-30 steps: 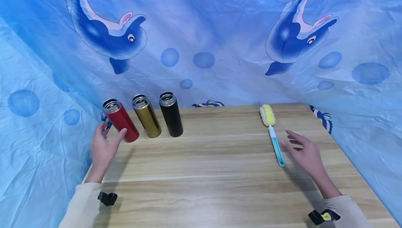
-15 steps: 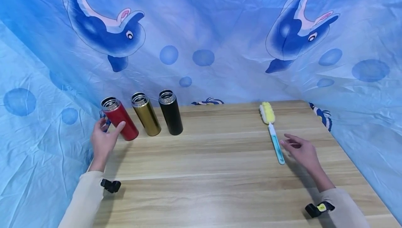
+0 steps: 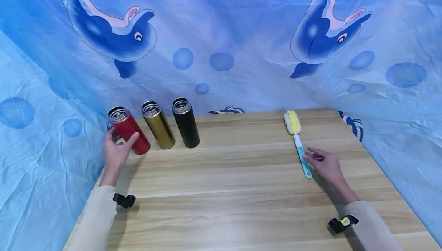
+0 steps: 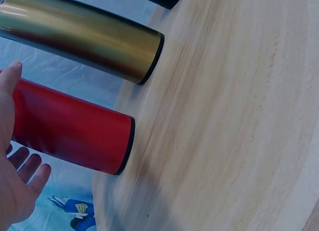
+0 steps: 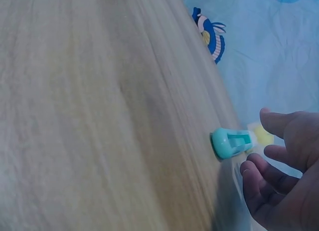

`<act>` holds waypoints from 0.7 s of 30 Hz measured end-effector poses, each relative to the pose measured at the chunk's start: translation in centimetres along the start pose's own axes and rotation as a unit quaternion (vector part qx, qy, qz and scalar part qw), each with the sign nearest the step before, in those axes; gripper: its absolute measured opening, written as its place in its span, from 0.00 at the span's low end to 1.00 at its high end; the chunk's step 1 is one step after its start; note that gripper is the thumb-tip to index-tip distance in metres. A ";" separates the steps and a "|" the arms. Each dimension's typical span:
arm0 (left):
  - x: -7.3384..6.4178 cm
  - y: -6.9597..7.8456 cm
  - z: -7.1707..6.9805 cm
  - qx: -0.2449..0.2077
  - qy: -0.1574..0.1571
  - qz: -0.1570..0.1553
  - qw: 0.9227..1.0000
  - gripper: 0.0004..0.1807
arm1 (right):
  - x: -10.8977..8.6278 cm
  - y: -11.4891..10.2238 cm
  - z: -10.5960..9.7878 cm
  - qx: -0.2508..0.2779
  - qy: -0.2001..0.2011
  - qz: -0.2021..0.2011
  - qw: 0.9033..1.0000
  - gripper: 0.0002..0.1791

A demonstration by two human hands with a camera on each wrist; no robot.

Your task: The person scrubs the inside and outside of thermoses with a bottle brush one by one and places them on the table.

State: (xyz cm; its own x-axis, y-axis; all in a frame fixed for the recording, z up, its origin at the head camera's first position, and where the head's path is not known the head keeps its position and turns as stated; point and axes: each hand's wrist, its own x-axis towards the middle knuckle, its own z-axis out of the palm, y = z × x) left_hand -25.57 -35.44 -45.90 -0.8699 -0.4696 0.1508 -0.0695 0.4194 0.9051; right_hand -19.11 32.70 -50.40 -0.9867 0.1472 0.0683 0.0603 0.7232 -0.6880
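A red thermos bottle (image 3: 131, 132) without a lid stands upright at the left. My left hand (image 3: 116, 152) is right beside it, the thumb in front and the fingers spread on the far side, not wrapped round it. In the left wrist view, the thumb (image 4: 9, 80) overlaps the edge of the red bottle (image 4: 75, 126). On the right lies a bottle brush (image 3: 293, 123) with a yellow-and-white sponge head and a turquoise handle. Close over that handle (image 5: 230, 142), my right hand (image 3: 324, 164) has its fingers loosely bent and apart, holding nothing.
A gold bottle (image 3: 159, 126) and a black bottle (image 3: 186, 124), both lidless, stand in a row to the right of the red one. They are near the back edge of the wooden table (image 3: 221, 189). A blue dolphin-print sheet (image 3: 255, 43) hangs behind and at the sides.
My left hand has come closer to the red bottle, its thumb now overlapping it. The right hand has shifted left until it overlaps the brush handle. The head view has tilted slightly.
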 end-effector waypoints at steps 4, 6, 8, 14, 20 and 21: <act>0.1 0.0 0.2 -0.003 -0.001 -0.004 1.000 0.50 | 0.2 0.1 0.3 0.000 -0.004 0.005 1.000 0.34; 0.2 0.1 0.4 -0.003 -0.001 -0.002 1.000 0.49 | 0.3 0.1 0.4 0.000 -0.008 0.006 1.000 0.34; 0.2 0.0 0.4 -0.001 0.000 0.001 1.000 0.48 | 0.4 0.2 0.5 -0.001 -0.010 0.004 1.000 0.34; 0.4 -0.1 0.6 0.005 -0.001 0.005 1.000 0.47 | 0.6 0.6 0.7 -0.008 -0.011 0.005 1.000 0.31; 0.5 -0.1 0.7 0.011 0.001 0.005 1.000 0.47 | 0.8 0.6 0.8 -0.010 -0.016 0.014 1.000 0.29; 0.5 0.0 0.7 0.012 0.001 0.005 1.000 0.46 | 0.8 0.7 0.8 -0.012 -0.016 0.015 1.000 0.29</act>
State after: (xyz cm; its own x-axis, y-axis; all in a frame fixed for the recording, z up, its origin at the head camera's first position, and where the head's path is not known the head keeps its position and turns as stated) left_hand -26.34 -35.11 -46.16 -0.8695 -0.4670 0.1612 -0.0724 0.4432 0.8935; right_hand -20.00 32.74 -51.39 -0.9887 0.1477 0.0235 0.0938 0.7347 -0.6719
